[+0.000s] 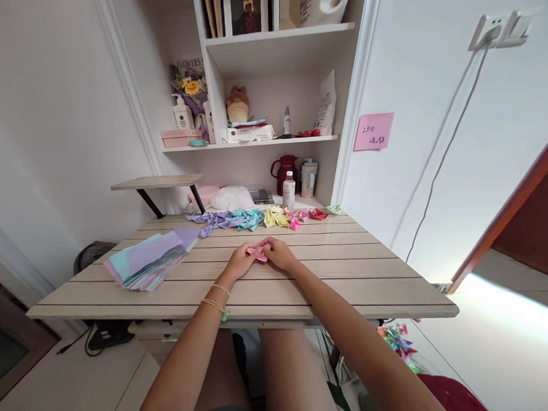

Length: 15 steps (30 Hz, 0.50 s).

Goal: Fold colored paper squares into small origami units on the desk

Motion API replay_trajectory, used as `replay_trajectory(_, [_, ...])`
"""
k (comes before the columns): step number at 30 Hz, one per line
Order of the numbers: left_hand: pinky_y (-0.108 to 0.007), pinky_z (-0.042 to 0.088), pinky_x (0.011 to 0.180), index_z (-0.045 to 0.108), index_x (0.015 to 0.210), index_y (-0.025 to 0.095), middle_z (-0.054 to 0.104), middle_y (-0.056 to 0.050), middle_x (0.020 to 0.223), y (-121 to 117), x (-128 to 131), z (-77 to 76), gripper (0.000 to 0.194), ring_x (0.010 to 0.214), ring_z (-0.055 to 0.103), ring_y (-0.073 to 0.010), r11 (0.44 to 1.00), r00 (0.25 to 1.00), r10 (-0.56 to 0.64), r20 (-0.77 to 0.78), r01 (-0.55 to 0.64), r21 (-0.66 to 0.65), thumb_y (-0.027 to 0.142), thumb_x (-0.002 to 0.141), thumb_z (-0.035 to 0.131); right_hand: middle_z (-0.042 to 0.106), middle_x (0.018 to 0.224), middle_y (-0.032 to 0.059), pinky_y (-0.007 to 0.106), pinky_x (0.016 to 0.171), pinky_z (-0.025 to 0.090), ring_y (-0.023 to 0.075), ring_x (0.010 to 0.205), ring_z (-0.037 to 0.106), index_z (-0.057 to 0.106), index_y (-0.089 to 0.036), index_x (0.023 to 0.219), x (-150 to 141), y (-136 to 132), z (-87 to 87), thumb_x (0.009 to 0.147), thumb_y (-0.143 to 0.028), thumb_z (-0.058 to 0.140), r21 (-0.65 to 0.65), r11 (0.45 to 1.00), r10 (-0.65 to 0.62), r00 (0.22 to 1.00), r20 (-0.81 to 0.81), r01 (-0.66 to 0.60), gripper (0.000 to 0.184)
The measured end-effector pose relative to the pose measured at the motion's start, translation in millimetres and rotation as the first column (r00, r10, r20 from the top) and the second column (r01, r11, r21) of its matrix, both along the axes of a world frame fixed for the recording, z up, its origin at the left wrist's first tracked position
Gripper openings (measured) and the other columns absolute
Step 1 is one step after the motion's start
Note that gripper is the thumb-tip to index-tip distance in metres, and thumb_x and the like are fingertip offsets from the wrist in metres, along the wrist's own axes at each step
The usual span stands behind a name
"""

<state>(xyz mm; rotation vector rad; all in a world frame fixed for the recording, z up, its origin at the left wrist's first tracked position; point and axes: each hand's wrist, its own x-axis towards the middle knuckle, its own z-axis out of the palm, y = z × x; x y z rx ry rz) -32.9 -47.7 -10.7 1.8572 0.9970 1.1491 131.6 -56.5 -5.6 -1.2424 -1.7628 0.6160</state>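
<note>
Both hands meet over the middle of the table around a small folded piece of pink paper (259, 254). My left hand (240, 259) grips its left side, fingers closed on the edge. On the other side my right hand (278, 252) pinches the paper too, its fingers covering the upper right part. Behind the hands lies a row of folded paper pieces: purple ones (218, 220), blue ones (248, 219), yellow ones (275, 216), pink ones (295, 223), a red one (318, 214) and a pale green one (334, 209).
A fanned stack of coloured paper sheets (151, 259) lies at the table's left. Along the back stand a clear bottle (288, 191), a dark red jug (285, 171) and a tumbler (308, 178). A small wooden riser (159, 182) is at back left. More folded paper (400, 339) sits below, right.
</note>
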Motion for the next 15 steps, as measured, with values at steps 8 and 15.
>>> replay_trajectory(8, [-0.033,0.045,0.079,0.065,0.093,0.016,0.069,-0.008,0.090,-0.6,1.1,0.6,0.035,0.084,0.062,-0.0215,1.000,0.999,0.000,-0.042,0.000,0.005,0.043,0.072,0.059,0.064,0.075,0.0017,0.023,0.062,0.040,0.0137,0.065,0.054,0.064,-0.017,0.088,-1.3,-2.1,3.0,0.073,-0.021,0.053,0.011,1.000,-0.018,0.999,0.042,0.018,0.019])
replay_trajectory(15, [-0.033,0.045,0.079,0.065,0.094,0.016,0.069,-0.008,0.090,-4.1,1.6,3.7,0.035,0.084,0.062,-0.0217,1.000,0.996,0.005,-0.090,-0.005,0.009,0.043,0.073,0.058,0.064,0.074,0.0023,0.023,0.062,0.039,0.0138,0.066,0.054,0.064,-0.016,0.087,-0.9,-3.1,3.8,0.072,-0.019,0.054,0.008,1.000,-0.020,0.999,0.051,0.020,0.019])
